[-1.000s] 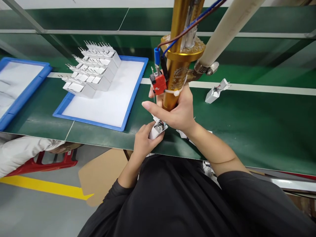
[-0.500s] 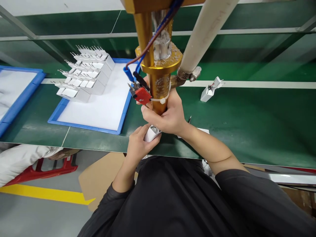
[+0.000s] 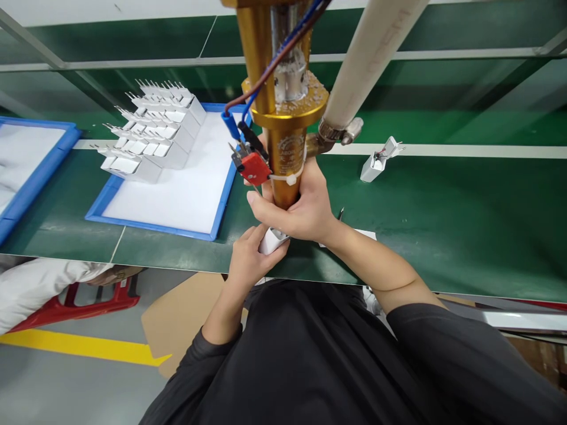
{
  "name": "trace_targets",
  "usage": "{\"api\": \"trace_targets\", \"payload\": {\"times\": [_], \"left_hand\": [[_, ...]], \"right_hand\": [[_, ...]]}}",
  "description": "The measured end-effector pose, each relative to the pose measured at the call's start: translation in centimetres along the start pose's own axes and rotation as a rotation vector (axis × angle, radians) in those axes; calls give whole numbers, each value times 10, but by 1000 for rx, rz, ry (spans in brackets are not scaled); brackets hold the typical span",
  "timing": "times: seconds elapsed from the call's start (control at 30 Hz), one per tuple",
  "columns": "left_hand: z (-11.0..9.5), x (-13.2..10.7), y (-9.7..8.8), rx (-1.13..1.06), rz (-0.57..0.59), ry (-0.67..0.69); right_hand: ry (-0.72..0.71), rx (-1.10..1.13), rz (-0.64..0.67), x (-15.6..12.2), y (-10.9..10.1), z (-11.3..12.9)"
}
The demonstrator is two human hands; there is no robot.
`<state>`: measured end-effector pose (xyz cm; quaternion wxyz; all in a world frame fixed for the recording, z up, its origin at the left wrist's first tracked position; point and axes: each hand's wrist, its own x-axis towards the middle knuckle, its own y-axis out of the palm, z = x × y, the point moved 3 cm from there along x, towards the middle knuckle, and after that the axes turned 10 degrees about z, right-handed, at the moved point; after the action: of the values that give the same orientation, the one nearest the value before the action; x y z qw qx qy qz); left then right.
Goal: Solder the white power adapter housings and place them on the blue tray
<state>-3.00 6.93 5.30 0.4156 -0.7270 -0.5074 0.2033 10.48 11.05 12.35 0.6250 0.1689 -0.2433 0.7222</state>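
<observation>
My right hand (image 3: 297, 206) is wrapped round the lower end of a hanging gold-coloured tool (image 3: 283, 147) that carries a red switch (image 3: 253, 167) with blue and red wires. Just below it, my left hand (image 3: 250, 257) grips a small white plastic housing (image 3: 271, 239) at the front edge of the green belt, pressed under the tool's tip. The tip itself is hidden by my right hand.
A blue tray (image 3: 220, 199) with a white liner holds several rows of white housings (image 3: 148, 133) at back left. A second blue tray (image 3: 31, 183) lies at far left. One loose housing (image 3: 376, 162) lies on the green belt (image 3: 443, 218) to the right. A white hose (image 3: 367, 59) slants upward.
My right hand has brought the gold tool down and left onto the housing, and its thumb has closed against the tool. My left hand has stayed on the housing.
</observation>
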Motion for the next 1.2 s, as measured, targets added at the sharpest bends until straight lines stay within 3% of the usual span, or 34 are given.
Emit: {"api": "trace_targets", "payload": {"times": [0.27, 0.5, 0.77, 1.2], "left_hand": [[10, -2, 8, -67, 12, -29], [9, 0, 35, -345, 97, -147], [-6, 2, 58, -520, 34, -147], [-10, 3, 68, -649, -75, -184]], "right_hand": [[-53, 22, -19, 1, -2, 5], [-2, -10, 27, -1, 0, 5], [6, 34, 34, -4, 2, 10], [-74, 36, -5, -3, -1, 8]]}}
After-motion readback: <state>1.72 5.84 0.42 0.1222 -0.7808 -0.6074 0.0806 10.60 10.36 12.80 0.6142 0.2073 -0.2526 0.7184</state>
